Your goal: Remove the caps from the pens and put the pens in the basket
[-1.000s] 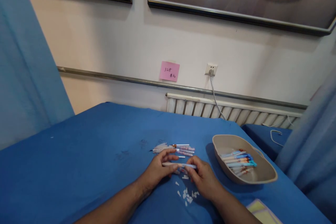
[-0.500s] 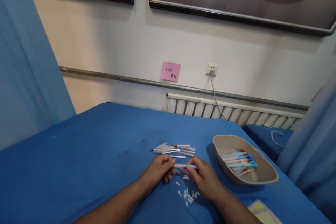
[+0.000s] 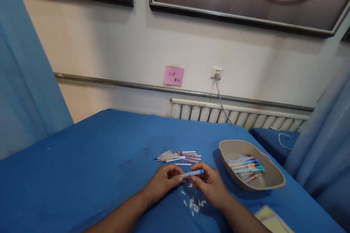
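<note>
A pale blue pen (image 3: 194, 173) with a darker blue end lies almost level between my two hands. My left hand (image 3: 164, 181) pinches its left end between thumb and fingers. My right hand (image 3: 210, 182) has its thumb and fingertips closed about the pen's right part, and the blue end shows above them. Just beyond my hands is a loose pile of pen parts (image 3: 169, 156), with clear and pink patterned barrels and thin white refills (image 3: 183, 164). Small white cone-shaped pieces (image 3: 194, 206) are scattered on the blue cloth nearer to me.
To the right stands a beige plastic basket (image 3: 269, 184) with several pens (image 3: 247, 165) inside. A yellowish packet or cloth (image 3: 270, 218) lies at the lower right. Blue cloth (image 3: 90, 160) covers the table. A radiator (image 3: 205, 113) and wall socket (image 3: 217, 73) are behind.
My right fingers have shifted along the pen, so its blue end is now visible. The pen tilts up slightly at the right. The camera view has turned a little.
</note>
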Motion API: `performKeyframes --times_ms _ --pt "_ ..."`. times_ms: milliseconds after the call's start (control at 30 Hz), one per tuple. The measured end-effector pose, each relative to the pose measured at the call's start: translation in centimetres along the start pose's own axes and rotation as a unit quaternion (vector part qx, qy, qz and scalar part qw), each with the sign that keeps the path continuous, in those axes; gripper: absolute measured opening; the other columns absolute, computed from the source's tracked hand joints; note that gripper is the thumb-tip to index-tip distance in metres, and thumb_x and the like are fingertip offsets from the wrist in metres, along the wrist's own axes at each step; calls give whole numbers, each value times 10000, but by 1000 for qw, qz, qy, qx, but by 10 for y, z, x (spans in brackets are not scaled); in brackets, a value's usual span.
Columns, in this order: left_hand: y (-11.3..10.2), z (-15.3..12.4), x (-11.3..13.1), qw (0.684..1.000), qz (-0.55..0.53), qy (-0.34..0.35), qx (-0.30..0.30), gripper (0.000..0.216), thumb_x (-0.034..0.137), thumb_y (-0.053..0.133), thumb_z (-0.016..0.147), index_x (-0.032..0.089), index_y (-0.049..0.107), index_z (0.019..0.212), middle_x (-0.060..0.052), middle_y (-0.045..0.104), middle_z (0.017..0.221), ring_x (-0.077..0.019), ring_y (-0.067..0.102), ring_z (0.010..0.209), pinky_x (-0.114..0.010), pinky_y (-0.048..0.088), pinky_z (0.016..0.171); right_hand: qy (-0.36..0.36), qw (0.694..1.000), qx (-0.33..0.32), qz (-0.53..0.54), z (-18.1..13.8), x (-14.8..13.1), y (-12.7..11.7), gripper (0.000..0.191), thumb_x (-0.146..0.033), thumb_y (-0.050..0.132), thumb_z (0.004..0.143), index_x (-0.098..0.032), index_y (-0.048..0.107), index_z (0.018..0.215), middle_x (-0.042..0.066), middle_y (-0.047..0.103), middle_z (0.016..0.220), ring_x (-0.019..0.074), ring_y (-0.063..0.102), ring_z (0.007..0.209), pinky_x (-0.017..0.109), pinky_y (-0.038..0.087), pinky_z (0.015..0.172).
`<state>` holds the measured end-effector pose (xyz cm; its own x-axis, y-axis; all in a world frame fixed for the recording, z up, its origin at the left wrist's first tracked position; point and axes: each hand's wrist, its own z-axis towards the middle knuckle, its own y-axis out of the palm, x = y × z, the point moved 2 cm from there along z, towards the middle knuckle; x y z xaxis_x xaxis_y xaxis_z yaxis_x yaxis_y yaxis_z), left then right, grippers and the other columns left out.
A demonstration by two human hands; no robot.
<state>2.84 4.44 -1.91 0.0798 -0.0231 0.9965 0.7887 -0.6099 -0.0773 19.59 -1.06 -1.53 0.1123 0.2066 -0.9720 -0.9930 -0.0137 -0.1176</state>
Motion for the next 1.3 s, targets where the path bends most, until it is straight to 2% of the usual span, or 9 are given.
performKeyframes --times_ms 333,467,600,733,833,933,1067,1167,1300 --pt "5 -7 11 994 95 52 -4 152 294 623 742 147 635 776 21 550 668 -119 459 630 -213 348 593 -38 993 0 -113 0 3 -3 220 -389 597 781 -177 614 835 -5 610 636 127 586 561 215 450 525" --pt "12 -10 13 996 77 53 -11 181 314 628 741 146 636 809 25 541 660 -113 455 617 -208 344 580 -59 984 -2 -169 -2 3 -3 186 -361 605 777 -176 609 762 -27 576 583 102 524 530 196 392 514" --pt "14 -8 9 999 35 36 -15 205 342 649 726 142 628 764 33 532 611 -99 455 565 -198 339 543 -47 988 -23 -147 -1 2 -6 223 -388 586 791 -169 586 747 -35 546 569 97 499 518 189 364 493" --pt "4 -1 7 999 -20 1 48 253 389 663 704 149 590 737 17 589 626 -99 502 523 -198 373 508 -13 994 29 -103 7 7 -24 312 -423 443 867 -167 557 732 -26 540 561 100 506 481 202 382 492" --pt "-6 3 8 992 -42 -25 112 283 422 658 696 155 568 713 25 586 572 -83 482 451 -179 348 446 22 989 73 -124 15 19 -38 295 -415 482 836 -176 510 665 -39 507 535 87 450 428 197 339 442" --pt "-11 5 8 988 -65 -34 133 290 434 637 712 154 566 710 34 558 508 -74 458 412 -166 324 408 40 981 83 -172 18 31 -45 253 -368 508 811 -179 503 644 -46 482 521 86 426 445 191 309 438" --pt "-14 6 4 985 -85 -37 146 281 425 635 724 153 562 726 40 541 481 -68 439 384 -160 292 374 57 972 6 -227 15 37 -44 134 -298 592 739 -172 560 710 -35 539 583 92 464 520 188 337 492" --pt "-16 6 2 981 -108 -24 157 268 406 643 722 149 567 737 29 570 536 -62 453 404 -157 300 381 66 959 -69 -267 10 33 -41 158 -288 657 683 -180 593 779 -35 569 624 92 477 540 182 335 497" --pt "-19 6 3 974 -130 -11 185 269 389 663 694 146 578 769 14 607 613 -61 471 426 -160 306 385 53 940 -100 -321 6 24 -39 123 -258 666 674 -183 610 754 -33 577 638 91 483 561 178 322 501"
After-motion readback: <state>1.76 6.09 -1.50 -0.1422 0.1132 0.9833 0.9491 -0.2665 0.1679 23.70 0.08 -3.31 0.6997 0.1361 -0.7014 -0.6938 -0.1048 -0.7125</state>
